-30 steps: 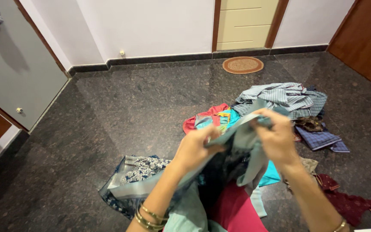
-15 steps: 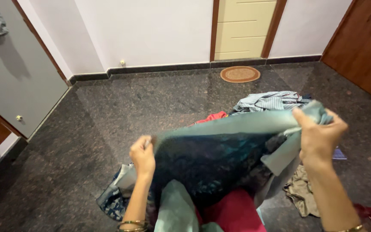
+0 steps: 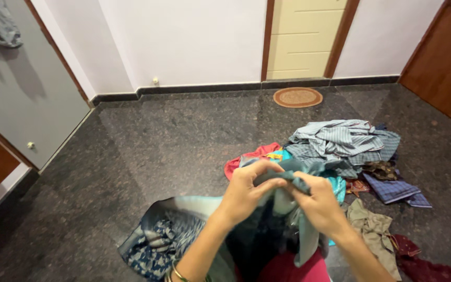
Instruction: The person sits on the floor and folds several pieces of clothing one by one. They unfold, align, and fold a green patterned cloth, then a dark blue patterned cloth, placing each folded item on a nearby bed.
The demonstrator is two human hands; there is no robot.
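My left hand point(image 3: 246, 189) and my right hand point(image 3: 317, 201) meet in front of me, both clenched on the top edge of a grey-teal and dark blue cloth point(image 3: 283, 180). The cloth hangs folded from my fingers and its patterned blue end point(image 3: 157, 237) trails on the dark granite floor to the lower left. Gold bangles circle my left wrist. A red garment point(image 3: 288, 269) shows below my forearms.
A heap of clothes lies just beyond my hands: striped blue-grey shirts point(image 3: 343, 141), a red piece point(image 3: 251, 156), a khaki garment point(image 3: 374, 230) and maroon cloth point(image 3: 424, 263). An oval doormat point(image 3: 297, 97) lies before a cream door. A grey cupboard door stands left, a brown door right.
Half a second ago my hands held the cloth stretched wide apart. They have come together, folding the cloth in half between them.
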